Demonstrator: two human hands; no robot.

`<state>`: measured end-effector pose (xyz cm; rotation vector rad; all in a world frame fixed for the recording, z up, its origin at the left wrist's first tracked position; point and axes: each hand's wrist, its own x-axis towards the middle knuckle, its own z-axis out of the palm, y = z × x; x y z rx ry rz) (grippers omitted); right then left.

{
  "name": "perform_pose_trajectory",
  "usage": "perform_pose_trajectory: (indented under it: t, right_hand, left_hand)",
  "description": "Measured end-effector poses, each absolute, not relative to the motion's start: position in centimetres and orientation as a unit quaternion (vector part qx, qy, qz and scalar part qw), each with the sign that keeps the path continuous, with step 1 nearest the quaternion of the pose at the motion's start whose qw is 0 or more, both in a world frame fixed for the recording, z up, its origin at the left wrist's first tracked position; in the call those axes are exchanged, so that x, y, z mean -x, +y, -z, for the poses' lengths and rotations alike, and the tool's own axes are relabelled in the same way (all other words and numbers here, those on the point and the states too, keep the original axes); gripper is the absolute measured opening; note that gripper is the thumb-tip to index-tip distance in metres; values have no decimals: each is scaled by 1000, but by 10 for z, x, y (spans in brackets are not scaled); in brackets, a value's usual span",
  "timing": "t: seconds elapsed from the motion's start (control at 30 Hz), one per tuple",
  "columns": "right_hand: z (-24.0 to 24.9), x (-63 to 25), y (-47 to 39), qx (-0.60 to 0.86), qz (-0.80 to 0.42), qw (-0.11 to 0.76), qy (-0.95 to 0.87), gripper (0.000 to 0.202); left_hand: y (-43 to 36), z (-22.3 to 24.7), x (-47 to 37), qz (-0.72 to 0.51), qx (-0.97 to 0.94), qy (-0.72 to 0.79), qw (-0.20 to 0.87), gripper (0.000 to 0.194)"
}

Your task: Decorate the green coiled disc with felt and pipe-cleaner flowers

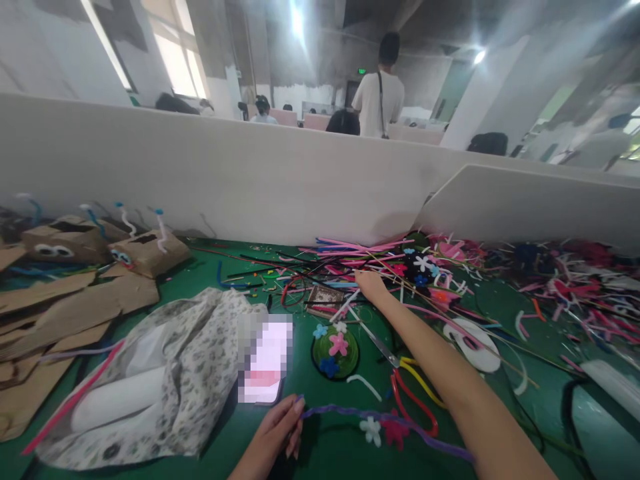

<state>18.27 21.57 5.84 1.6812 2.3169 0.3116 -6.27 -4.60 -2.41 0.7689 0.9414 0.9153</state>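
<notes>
Between thumb and fingers, my left hand (281,430) pinches one end of a purple twisted pipe cleaner (370,415), which runs right across the table and passes by my right forearm. My right hand (371,285) is stretched out to a heap of pipe cleaners (345,253) at the back; its fingers are partly hidden among them, and what they hold I cannot make out. Below that arm lie scissors (397,363) with red and yellow handles. A green round piece (345,353) bears small pink, blue and white flowers. White (371,431) and red (395,430) flowers lie near the purple strand.
A phone (267,360) lies beside a patterned cloth bag (200,373). Cardboard pieces (75,307) and brown boxes with eyes (150,250) stand at left. Craft scraps (575,280) are piled at right. A white partition (250,173) borders the back; people are beyond it.
</notes>
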Motion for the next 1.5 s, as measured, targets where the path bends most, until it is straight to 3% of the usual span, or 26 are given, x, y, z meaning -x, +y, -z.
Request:
perform_pose_trajectory:
  t: [0.4,0.53,0.63,0.73,0.83,0.97,1.07,1.2,1.33,1.43,1.5]
  right_hand:
    - [-69,-193,195,-573,-127,68,807,36]
    - [-77,-196,197,-571,-89,35,816,35]
    - [-85,-199,198,-558,-47,-8,828,34]
    - [-103,-197,200,-543,-19,-91,835,33]
    - [-139,-195,202,-539,-29,-225,811,32]
    - [-208,-203,191,-531,-108,-418,729,36]
    - [-236,-209,157,-482,-163,-488,709,40]
    - [-202,-198,79,-394,-189,-428,791,18]
    - [-132,-186,-4,-342,-213,-371,836,26]
    - [-87,-183,-54,-349,-236,-372,827,31]
    - [-58,-174,-83,-430,-279,-425,746,26]
  left_hand:
    - [-53,2,61,-408,-387,442,699,54]
    - [-34,-48,73,-419,-437,448,657,55]
    - [20,-111,84,-523,-446,458,564,51]
    - [98,-166,92,-568,-432,485,506,38]
    - [166,-190,98,-560,-403,542,480,29]
    - [197,-184,98,-495,-418,575,500,33]
    - [175,-167,76,-447,-487,531,530,28]
    - [106,-139,37,-366,-590,411,591,32]
    - [37,-110,29,-341,-615,373,605,51]
    - [4,-95,39,-304,-620,383,614,55]
    - [-9,-91,42,-301,-599,398,627,54]
